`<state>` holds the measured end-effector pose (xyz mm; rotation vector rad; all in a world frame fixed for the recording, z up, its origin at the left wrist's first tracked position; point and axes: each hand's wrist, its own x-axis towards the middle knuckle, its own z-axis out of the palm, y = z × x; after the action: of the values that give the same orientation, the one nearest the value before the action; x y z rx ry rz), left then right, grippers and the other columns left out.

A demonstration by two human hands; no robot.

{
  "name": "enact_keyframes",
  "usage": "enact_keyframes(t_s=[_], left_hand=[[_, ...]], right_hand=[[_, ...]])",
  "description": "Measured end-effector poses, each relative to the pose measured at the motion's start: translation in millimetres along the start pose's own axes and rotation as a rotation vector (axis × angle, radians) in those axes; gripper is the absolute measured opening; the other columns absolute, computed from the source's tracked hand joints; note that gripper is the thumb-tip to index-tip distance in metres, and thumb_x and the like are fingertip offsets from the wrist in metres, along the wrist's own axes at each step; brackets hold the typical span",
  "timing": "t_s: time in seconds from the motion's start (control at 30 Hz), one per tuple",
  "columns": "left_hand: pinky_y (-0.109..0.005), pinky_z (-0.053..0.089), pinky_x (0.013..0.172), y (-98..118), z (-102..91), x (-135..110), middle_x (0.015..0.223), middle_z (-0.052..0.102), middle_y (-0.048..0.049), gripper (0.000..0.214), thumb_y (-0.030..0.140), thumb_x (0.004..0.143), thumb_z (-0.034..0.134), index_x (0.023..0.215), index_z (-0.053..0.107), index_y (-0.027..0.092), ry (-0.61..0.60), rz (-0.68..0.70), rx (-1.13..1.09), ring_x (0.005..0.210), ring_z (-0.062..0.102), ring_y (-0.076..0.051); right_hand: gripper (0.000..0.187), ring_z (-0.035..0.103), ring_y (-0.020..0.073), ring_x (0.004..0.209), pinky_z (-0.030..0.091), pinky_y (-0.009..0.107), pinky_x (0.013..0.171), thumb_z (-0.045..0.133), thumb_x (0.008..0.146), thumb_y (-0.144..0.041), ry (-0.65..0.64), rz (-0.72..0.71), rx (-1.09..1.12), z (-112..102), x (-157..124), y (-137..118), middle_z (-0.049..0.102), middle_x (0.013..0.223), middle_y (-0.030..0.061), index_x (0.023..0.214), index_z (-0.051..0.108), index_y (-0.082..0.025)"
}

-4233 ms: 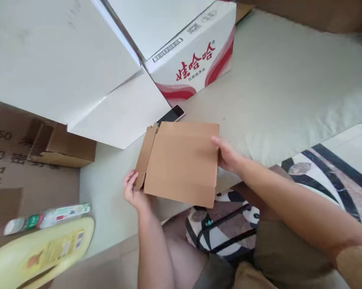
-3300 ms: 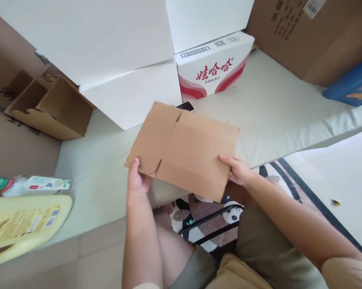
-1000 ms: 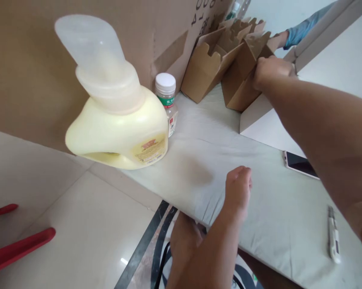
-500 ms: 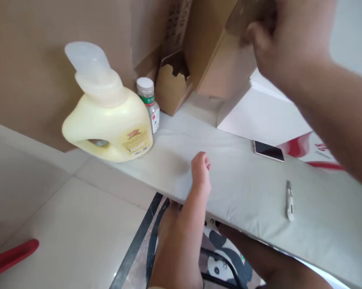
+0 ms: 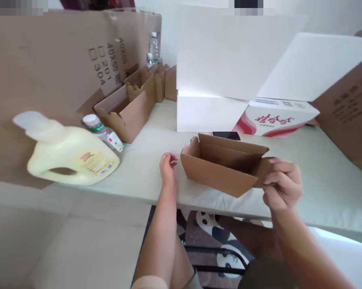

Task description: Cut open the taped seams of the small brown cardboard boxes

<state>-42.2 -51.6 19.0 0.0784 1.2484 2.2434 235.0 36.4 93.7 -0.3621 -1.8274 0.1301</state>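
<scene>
Fingers [image 5: 275, 178] of right hand [image 5: 283, 188] pinch cardboard box [image 5: 217, 174] (left hand [image 5: 168, 167] half-open, apart).

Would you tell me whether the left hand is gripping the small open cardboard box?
No, the left hand is beside the cardboard box without touching it; only the right hand grips its flap.

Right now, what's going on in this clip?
A seated person is handling a small open cardboard box at the near edge of a pale table. The right hand pinches the box's end flap, while the left hand hovers loosely curled by the opposite end, holding nothing. A phone lies just behind the box. To the left stand a yellow jug and a small bottle, with more folded boxes farther back.
</scene>
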Motion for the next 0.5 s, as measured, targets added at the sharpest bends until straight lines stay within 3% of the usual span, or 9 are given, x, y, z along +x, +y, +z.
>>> enact_keyframes(t_s=[0.1, 0.17, 0.27, 0.33, 0.4, 0.5], left_hand=[[-0.03, 0.049, 0.084, -11.3, 14.5, -11.6, 0.103, 0.07, -0.0069, 0.032, 0.05, 0.078, 0.064, 0.092, 0.069, 0.021, -0.303, 0.129, 0.065, 0.103, 0.064, -0.022], [-0.037, 0.046, 0.1, -22.0, 22.2, -17.8, 0.125, 0.067, -0.0094, 0.051, 0.061, 0.08, 0.061, 0.111, 0.07, 0.022, -0.487, 0.182, 0.119, 0.122, 0.059, -0.028], [-0.042, 0.042, 0.11, -36.6, 30.2, -22.6, 0.138, 0.061, -0.0101, 0.064, 0.066, 0.079, 0.062, 0.129, 0.064, 0.025, -0.626, 0.259, 0.263, 0.133, 0.052, -0.031], [-0.044, 0.042, 0.111, -41.3, 35.7, -23.4, 0.141, 0.059, -0.0105, 0.062, 0.065, 0.078, 0.065, 0.126, 0.067, 0.025, -0.672, 0.374, 0.379, 0.134, 0.052, -0.032], [-0.046, 0.047, 0.106, -42.9, 42.9, -23.6, 0.138, 0.06, -0.0117, 0.052, 0.064, 0.079, 0.065, 0.108, 0.075, 0.022, -0.698, 0.483, 0.484, 0.128, 0.056, -0.033], [-0.046, 0.047, 0.104, -46.7, 55.2, -25.9, 0.118, 0.07, -0.0114, 0.046, 0.061, 0.085, 0.059, 0.085, 0.078, 0.019, -0.663, 0.579, 0.551, 0.122, 0.06, -0.032]], right_hand=[[0.009, 0.064, 0.0312, 0.1, 0.054, 0.053, 0.083, 0.058, 0.072, -0.017, -0.019, 0.035, 0.033, -3.9, -4.4, 20.7, 0.057, 0.084, 0.005, 0.068, 0.061, -0.025], [0.013, 0.058, 0.0353, 0.12, 0.047, 0.061, 0.101, 0.055, 0.08, -0.026, -0.052, 0.129, 0.088, -1.3, -10.5, 33.4, 0.063, 0.102, 0.0081, 0.086, 0.067, -0.026], [0.031, 0.043, 0.0377, 0.141, 0.032, 0.066, 0.115, 0.052, 0.088, -0.036, -0.127, 0.228, 0.207, 5.1, -25.8, 46.6, 0.061, 0.132, 0.0111, 0.116, 0.062, -0.026], [0.037, 0.045, 0.0364, 0.141, 0.032, 0.065, 0.115, 0.057, 0.088, -0.035, -0.169, 0.254, 0.248, 7.6, -36.3, 50.2, 0.061, 0.138, 0.0117, 0.124, 0.054, -0.027], [0.043, 0.054, 0.034, 0.135, 0.034, 0.062, 0.114, 0.063, 0.086, -0.03, -0.177, 0.271, 0.234, 7.7, -44.5, 50.7, 0.067, 0.131, 0.0112, 0.127, 0.05, -0.028], [0.051, 0.064, 0.0303, 0.123, 0.039, 0.06, 0.111, 0.063, 0.087, -0.026, -0.098, 0.315, 0.22, 6.5, -53.3, 50.3, 0.072, 0.12, 0.009, 0.134, 0.042, -0.03]])
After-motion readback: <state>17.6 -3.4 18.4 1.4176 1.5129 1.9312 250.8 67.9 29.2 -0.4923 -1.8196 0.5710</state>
